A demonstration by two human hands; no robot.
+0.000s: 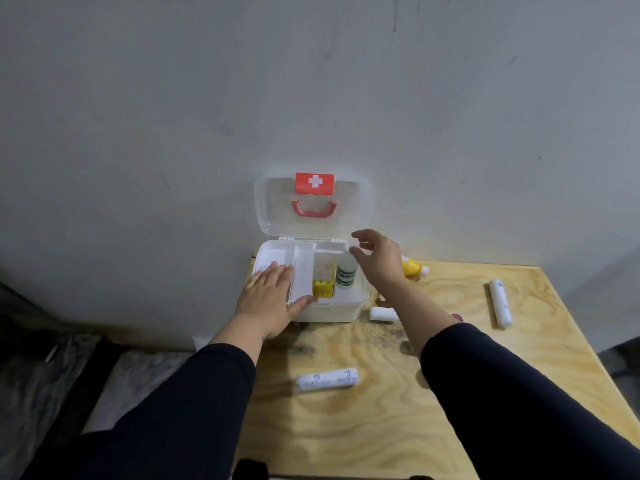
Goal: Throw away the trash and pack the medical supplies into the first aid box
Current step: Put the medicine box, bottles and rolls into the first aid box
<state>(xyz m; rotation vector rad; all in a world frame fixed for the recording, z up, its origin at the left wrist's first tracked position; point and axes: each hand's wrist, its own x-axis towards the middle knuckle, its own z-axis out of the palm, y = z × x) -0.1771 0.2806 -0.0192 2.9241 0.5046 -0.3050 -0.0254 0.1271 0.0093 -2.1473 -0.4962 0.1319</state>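
Three white rolls lie on the plywood desk (433, 393): one near (327, 380), one small (382, 314), one far right (500, 303). The plastic box (332, 308) stands open against the wall, a yellow carton (322, 288) and a bottle (345, 273) inside. The left hand (268, 299) lies flat on its tray (301, 271), fingers straight; the right hand (379, 259) hovers above the rim, fingers loosely spread, empty.

Dark navy long sleeves (194, 393), bare hands

A plywood table (398, 420) is standing against a grey wall (173, 116) (scuffed in places), with dark crumpled sheeting (34, 382) lying on the floor at left.
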